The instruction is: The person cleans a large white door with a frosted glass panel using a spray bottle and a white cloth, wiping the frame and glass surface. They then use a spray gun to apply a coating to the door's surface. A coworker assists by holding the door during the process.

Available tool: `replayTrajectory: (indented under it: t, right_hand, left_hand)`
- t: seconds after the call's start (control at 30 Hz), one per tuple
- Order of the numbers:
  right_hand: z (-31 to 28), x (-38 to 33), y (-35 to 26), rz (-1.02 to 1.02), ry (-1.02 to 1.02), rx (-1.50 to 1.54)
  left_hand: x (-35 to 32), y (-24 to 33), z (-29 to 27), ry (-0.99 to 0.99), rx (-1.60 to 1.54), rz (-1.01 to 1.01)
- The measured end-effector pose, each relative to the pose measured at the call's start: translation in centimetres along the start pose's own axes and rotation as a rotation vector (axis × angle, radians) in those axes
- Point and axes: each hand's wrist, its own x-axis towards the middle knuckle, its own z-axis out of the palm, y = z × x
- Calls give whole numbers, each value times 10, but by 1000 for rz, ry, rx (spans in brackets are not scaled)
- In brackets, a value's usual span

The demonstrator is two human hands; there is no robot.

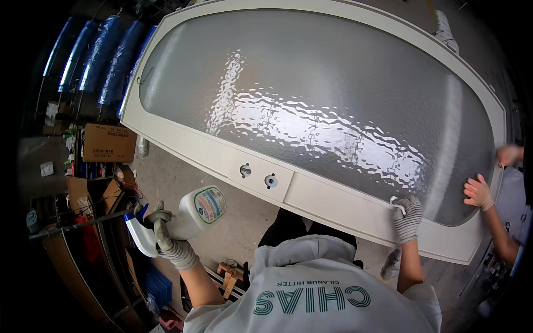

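Gloved fingers of the left hand [169, 241] are wrapped around the neck of a white spray bottle [202, 210] with a blue trigger [142, 212]; whether the trigger is being squeezed cannot be told. By the right hand [408, 216], also gloved, a small white cloth [397, 205] is gripped at the near edge of the glass [333, 72], its folds mostly hidden by the curled fingers. The left forearm is angled outward from the body, clear of the panel, and the bottle is held tilted, its base turned up toward the right. The right forearm is raised steeply across the near rail of the pale frame [338, 206], by which the textured glass is surrounded. Two metal fittings [271, 181] are set in that rail, between the hands. Open floor [233, 238] is left between bottle and rail, while the body is placed close to the near edge. At the right end, room is narrowed by a co-worker's hand [477, 192], spread over the glass. On the far left, a cardboard box [109, 143] and blue-wrapped lengths [100, 55] are kept beyond the panel's end.
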Motion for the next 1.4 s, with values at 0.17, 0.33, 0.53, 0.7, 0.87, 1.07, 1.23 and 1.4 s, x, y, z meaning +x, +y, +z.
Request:
replayTrajectory:
  t: [0.17, 0.33, 0.53, 0.7, 0.87, 1.07, 1.23, 1.4]
  right_hand:
    - [123, 61, -157, -152, -160, 40]
    - [207, 134, -295, -108, -418, -64]
    - [314, 174, -422, -96, -280, -249]
    - [342, 196, -471, 6, -274, -100]
    - [359, 202, -514, 145, -313, 35]
    - [448, 237, -609, -32, -177, -150]
    - [554, 288, -734, -167, -156, -88]
    - [645, 356, -846, -110, -121, 16]
  left_hand:
    - [3, -43, -98, 83, 47, -75]
    - [-16, -127, -228, 218, 59, -208]
    - [-23, -206, -342, 277, 154, -302]
    - [-6, -239, -401, 296, 191, -324]
    - [35, -257, -426, 386, 168, -392]
    - [107, -326, -455, 284, 118, -392]
    - [204, -373, -459, 321, 198, -360]
    - [303, -430, -464, 226, 187, -317]
